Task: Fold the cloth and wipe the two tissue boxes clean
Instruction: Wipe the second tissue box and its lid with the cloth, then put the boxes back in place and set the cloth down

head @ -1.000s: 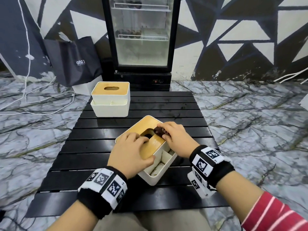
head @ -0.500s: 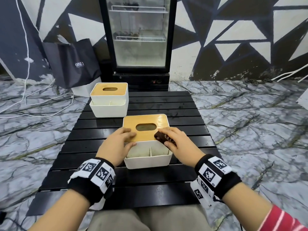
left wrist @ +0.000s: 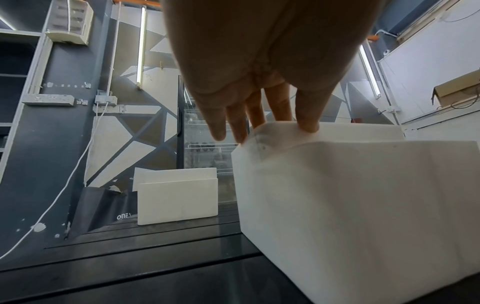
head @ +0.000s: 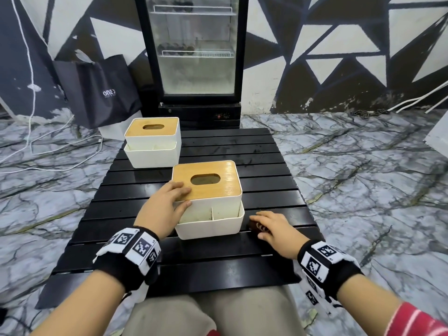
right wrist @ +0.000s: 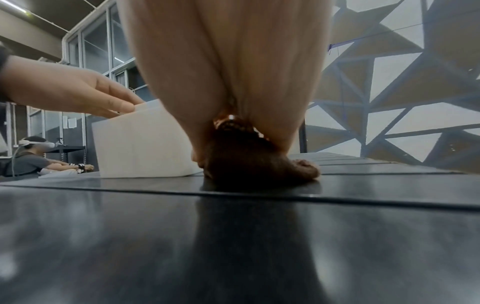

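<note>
The near tissue box (head: 213,214), white with a bamboo lid, stands square in the middle of the black slatted table (head: 218,270). My left hand (head: 169,204) rests on its left corner with straight fingers (left wrist: 306,123) on the lid edge and the thumb on the front wall. The box's white wall (left wrist: 363,205) fills the left wrist view. My right hand (head: 269,226) lies on the table just right of the box and holds the folded dark brown cloth (head: 254,226) down against the slats; the cloth (right wrist: 259,164) bunches under the palm. The second tissue box (head: 152,141) stands at the table's far left.
A glass-door fridge (head: 196,57) stands behind the table, a black paper bag (head: 97,93) to its left. White cables (head: 48,154) trail over the marble floor. Another seated person (right wrist: 28,156) shows far off in the right wrist view.
The near box turned from skewed to square and sits farther away. My right hand left the lid and came down to the table at the box's right, cloth still in it.
</note>
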